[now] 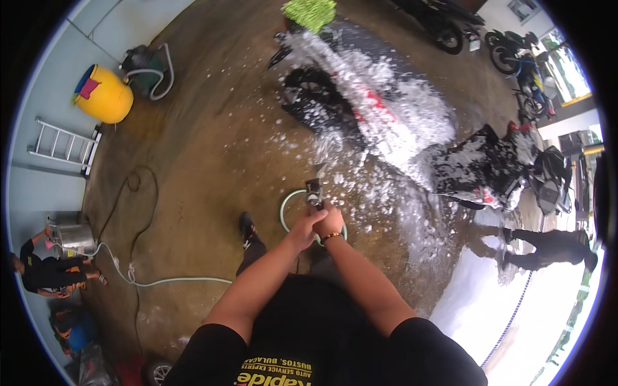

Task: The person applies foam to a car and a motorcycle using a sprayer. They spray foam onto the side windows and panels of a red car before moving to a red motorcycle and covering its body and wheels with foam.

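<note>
In front of my body I hold a spray gun (313, 191), with both hands closed together around its handle. My right hand (330, 219) grips it, and my left hand (304, 231) is pressed against the right one. A pale green hose (283, 209) loops around below the gun. Ahead and to the right stands a scooter or motorcycle (383, 119), largely coated in white foam, with black and red parts showing through. Foam flecks are scattered between the gun and the bike, and more foam lies on the wet floor.
A yellow drum (106, 95), a vacuum-like machine (143, 71) and a ladder (66, 143) line the left wall. A person (55, 270) stands beside a metal tank (72, 239). Hose (174, 279) crosses the floor. Another person (547, 249) and parked motorcycles (444, 29) are at right.
</note>
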`<state>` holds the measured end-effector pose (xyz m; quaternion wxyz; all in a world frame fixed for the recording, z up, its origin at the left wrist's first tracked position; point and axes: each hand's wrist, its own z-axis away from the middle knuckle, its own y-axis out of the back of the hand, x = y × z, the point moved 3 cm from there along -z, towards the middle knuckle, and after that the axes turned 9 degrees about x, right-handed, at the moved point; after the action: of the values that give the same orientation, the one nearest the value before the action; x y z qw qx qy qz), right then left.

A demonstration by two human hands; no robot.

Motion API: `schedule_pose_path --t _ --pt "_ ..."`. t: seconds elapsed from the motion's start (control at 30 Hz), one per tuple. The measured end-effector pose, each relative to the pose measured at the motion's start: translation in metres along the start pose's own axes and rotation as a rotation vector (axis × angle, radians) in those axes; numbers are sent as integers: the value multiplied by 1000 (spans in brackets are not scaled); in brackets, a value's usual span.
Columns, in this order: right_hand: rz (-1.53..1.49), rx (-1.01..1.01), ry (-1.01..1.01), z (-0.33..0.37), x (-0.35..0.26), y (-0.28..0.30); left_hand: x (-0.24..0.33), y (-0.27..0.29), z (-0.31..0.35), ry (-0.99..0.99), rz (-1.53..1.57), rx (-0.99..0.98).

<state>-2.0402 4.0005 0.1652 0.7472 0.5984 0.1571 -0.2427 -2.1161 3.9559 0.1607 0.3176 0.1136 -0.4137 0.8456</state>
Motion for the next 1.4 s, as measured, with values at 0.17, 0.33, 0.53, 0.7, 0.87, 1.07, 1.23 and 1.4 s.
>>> schedule_pose_path --t 0.17,0.33,0.53,0.7,0.87,1.07,1.23,1.4 --pt "-30 53 -100 4 -41 -88 44 86 -30 105 -188 -71" --pt "-96 214 -164 -34 -21 -103 51 70 -78 171 -117 -84" --pt "-191 363 -31 -80 4 -99 54 49 -127 11 -178 -110" --pt "-169 319 -154 -104 -19 -93 63 45 -153 -19 -155 -188" --pt "-188 387 -272 -97 3 -116 51 56 -164 43 -306 -187" --pt "-17 222 -169 -81 8 -147 38 91 -147 82 -119 -38" --pt "72 34 -19 -88 -50 -158 68 116 -136 49 110 156" --pt "44 57 91 -106 -104 -165 124 120 -136 -89 150 166"
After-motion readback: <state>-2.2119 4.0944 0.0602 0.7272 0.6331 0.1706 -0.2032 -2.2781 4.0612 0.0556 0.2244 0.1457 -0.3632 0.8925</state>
